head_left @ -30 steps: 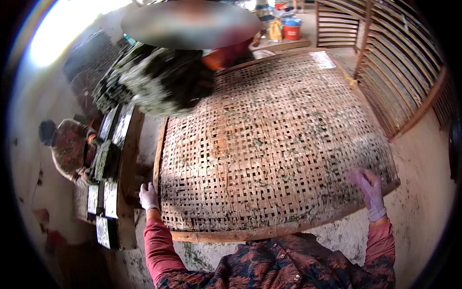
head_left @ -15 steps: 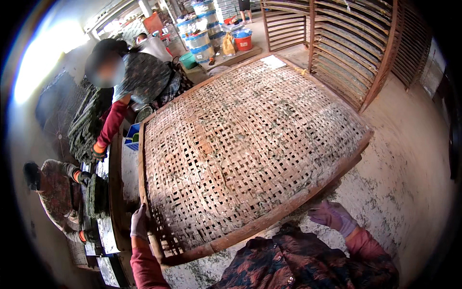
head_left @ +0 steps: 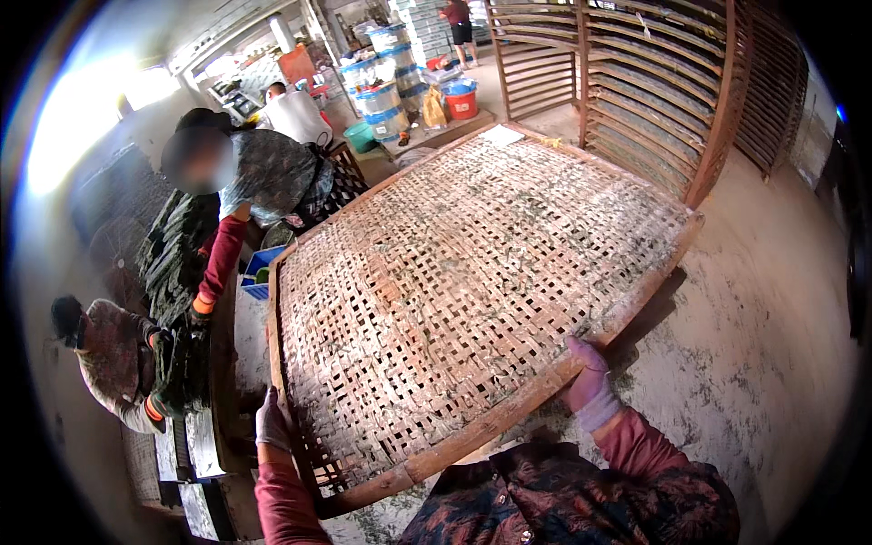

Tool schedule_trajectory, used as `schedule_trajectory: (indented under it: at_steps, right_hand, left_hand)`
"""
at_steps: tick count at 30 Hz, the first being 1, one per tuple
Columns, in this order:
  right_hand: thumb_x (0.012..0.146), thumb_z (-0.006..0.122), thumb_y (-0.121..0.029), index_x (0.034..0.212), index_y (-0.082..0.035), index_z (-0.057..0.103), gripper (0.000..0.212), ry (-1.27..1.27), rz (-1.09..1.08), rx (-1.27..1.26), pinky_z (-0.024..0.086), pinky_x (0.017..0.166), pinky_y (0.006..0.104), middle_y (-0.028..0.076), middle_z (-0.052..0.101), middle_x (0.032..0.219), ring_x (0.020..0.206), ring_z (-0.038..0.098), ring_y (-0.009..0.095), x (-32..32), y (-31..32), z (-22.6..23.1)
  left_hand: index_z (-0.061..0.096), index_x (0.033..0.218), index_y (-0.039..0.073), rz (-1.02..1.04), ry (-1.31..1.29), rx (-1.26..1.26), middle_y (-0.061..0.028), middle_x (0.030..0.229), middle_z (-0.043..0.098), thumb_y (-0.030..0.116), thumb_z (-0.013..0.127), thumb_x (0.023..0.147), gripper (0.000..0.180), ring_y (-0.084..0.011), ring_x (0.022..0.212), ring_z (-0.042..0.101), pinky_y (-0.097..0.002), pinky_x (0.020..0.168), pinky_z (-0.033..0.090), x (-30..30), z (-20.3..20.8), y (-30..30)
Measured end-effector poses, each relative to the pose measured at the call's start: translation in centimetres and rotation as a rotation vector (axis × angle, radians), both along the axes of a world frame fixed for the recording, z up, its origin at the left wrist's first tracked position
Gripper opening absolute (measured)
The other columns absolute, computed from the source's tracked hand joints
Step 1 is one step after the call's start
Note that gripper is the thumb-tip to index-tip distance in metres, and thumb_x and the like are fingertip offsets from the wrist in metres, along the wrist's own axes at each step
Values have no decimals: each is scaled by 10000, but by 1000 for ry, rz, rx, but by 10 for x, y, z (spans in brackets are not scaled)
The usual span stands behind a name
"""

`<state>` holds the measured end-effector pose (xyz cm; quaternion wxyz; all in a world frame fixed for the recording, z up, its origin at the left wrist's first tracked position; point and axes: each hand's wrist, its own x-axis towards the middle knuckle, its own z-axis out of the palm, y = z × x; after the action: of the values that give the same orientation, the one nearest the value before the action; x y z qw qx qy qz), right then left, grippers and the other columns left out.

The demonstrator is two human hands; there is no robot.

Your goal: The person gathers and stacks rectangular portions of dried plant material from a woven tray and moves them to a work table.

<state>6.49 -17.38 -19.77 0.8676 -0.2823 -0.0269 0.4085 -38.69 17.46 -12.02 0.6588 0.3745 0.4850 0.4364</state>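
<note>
Far-left co-worker (head_left: 113, 368): dark green material (head_left: 168, 368) was being handled with gloved hands, well apart from the tray
Leaning co-worker (head_left: 277, 173): 1 gloved hand was stretched down to that material, beside a dark green heap (head_left: 171, 259)
Blue crate (head_left: 257, 287): it was placed just outside the tray's left side
Left hand (head_left: 272, 423): the left rail (head_left: 275, 331) was grasped near its lower end; the fingertips were partly hidden, so their exact wrap could not be told
Woven tray (head_left: 400, 291): it was held slantwise before the torso, its far end toward the slatted rack; what was under it could not be seen
Balance: the load was judged best shared evenly by the 2 hands, as a dip or swing of the far end could be invited by holds at the near end alone
Right hand (head_left: 592, 389): the near rail (head_left: 454, 445) was grasped, thumb above; the fingers beneath were hidden
Hold: thumb pressure was judged best kept on solid wood, so that the thin weave was spared
White sheet (head_left: 501, 135): it was seen lying at the far edge
Slatted rack (head_left: 654, 100): its posts were judged best given clearance during any turn
</note>
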Motion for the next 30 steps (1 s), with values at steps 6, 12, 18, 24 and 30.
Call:
schedule_trajectory:
  at_steps: [6, 12, 18, 24, 30]
  right_hand:
    - [818, 589, -212, 1232, -15, 545, 461, -48, 11, 142, 445, 1000, 475, 139, 602, 1210, 1114, 582, 324, -11, 5, 39]
    - [782, 616, -188, 1207, -12, 552, 464, -192, -98, 128, 444, 996, 451, 117, 605, 1182, 1110, 578, 298, -28, 4, 50]
    - [802, 610, -204, 1165, -6, 567, 415, -272, -298, -90, 458, 979, 402, 108, 611, 1163, 1077, 591, 285, -42, 0, 48]
    - [868, 598, -138, 1182, 21, 589, 352, -739, -510, -147, 454, 980, 348, 132, 628, 1163, 1083, 595, 244, -74, 3, 76]
    - [932, 512, -115, 1156, 37, 626, 294, -1340, -746, -388, 451, 986, 323, 155, 619, 1191, 1110, 584, 223, -68, 4, 88]
  left_hand:
    - [667, 730, 26, 139, 158, 168, -11, 581, 563, 311, 669, 891, 327, -136, 422, 469, -302, 408, 376, 14, 2, -23]
    - [688, 783, -17, 196, 153, 194, -31, 617, 593, 270, 702, 870, 301, -134, 447, 502, -305, 416, 394, 6, -21, -16]
    - [690, 712, 39, 216, 136, 173, 26, 580, 495, 299, 774, 805, 289, -106, 452, 385, -300, 426, 307, 15, -62, 11]
    - [700, 876, 42, -54, -98, 61, 9, 727, 628, 241, 711, 863, 200, -113, 576, 558, -254, 496, 423, 49, -172, 45]
    - [708, 901, 26, -127, -252, -22, 5, 777, 648, 232, 749, 835, 220, -114, 611, 553, -265, 559, 436, 66, -253, 63]
